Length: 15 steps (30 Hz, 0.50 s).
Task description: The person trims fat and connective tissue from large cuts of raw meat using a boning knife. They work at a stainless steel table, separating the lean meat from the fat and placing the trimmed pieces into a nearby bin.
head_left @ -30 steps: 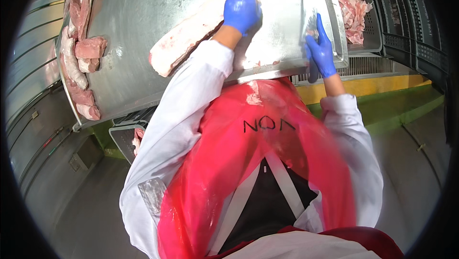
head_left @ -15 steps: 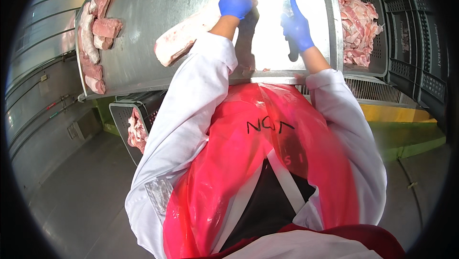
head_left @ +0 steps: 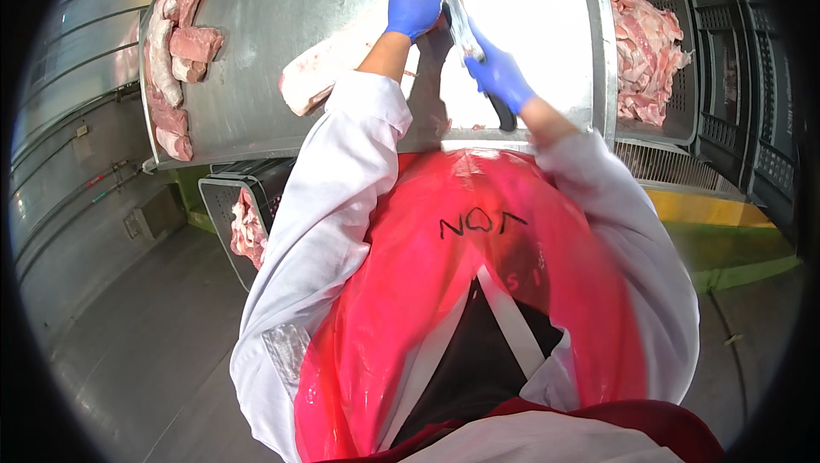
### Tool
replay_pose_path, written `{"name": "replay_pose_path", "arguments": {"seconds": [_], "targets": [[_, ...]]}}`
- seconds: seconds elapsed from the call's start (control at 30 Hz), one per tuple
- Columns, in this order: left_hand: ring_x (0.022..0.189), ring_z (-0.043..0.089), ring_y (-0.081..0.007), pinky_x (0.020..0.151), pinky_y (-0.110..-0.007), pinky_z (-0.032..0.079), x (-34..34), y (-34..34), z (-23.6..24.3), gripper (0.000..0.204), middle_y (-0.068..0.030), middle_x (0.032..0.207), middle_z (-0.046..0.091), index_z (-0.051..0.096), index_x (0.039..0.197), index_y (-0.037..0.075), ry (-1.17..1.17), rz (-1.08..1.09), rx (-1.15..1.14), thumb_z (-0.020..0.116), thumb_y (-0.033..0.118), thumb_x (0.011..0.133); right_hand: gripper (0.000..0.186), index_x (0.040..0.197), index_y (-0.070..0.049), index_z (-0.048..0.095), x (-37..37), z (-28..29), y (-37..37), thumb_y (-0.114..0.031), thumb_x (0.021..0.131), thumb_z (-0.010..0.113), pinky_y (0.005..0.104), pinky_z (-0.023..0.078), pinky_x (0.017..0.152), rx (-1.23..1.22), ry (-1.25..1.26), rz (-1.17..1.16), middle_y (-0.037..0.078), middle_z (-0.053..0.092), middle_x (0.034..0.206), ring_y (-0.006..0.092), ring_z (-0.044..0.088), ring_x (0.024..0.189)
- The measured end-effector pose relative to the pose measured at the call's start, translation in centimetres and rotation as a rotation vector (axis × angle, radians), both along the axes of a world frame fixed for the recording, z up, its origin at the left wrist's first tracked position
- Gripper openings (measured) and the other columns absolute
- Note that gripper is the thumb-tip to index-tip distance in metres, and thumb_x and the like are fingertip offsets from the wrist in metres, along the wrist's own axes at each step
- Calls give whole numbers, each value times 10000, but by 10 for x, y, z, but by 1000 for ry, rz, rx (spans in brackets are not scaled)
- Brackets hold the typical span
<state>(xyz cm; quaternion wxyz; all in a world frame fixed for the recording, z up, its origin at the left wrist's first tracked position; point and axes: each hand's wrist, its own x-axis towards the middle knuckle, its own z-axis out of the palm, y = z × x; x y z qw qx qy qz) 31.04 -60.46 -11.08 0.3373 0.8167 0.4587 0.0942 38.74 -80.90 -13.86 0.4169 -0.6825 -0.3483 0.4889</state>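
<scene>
A long pale slab of meat (head_left: 318, 70) lies slantwise on the metal table (head_left: 256, 27). My left hand (head_left: 414, 8), in a blue glove, is closed on the slab's far right end, its fingers curled and partly hidden. In my blue-gloved right hand (head_left: 502, 79) is a knife (head_left: 461, 34) with a black handle. The blade points away from me and slightly left, close beside my left hand at the meat's end. Whether its edge touches the meat I cannot tell.
Several meat strips and chunks (head_left: 195, 44) lie along the table's left edge. A dark crate (head_left: 694, 79) at the right holds pale pink trimmings (head_left: 641, 57). Below the table's left side, another crate (head_left: 218, 207) holds meat. More black crates (head_left: 756, 79) stand at the far right.
My right hand has moved left with the knife, bringing the blade beside my left hand. My left hand stays at the slab's far end, almost unmoved.
</scene>
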Motion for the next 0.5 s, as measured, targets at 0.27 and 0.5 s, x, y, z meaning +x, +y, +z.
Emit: {"name": "replay_pose_path", "arguments": {"seconds": [0.27,0.5], "targets": [[639,609,-218,643,-361,503,10,8,10,385,-125,695,657,661,804,2,-44,-122,112,714,374,885,732,1613,-284,187,25,0,88,-237,956,507,353,593,664,46,-31,-105,190,697,897,222,668,632],[667,622,-144,652,-329,506,-22,31,-1,246,-95,715,679,674,839,-6,-143,-165,62,669,232,898,779,1614,-332,150,-15,21,3,-245,961,566,336,590,634,-34,80,78,143,681,834,190,654,615]]}}
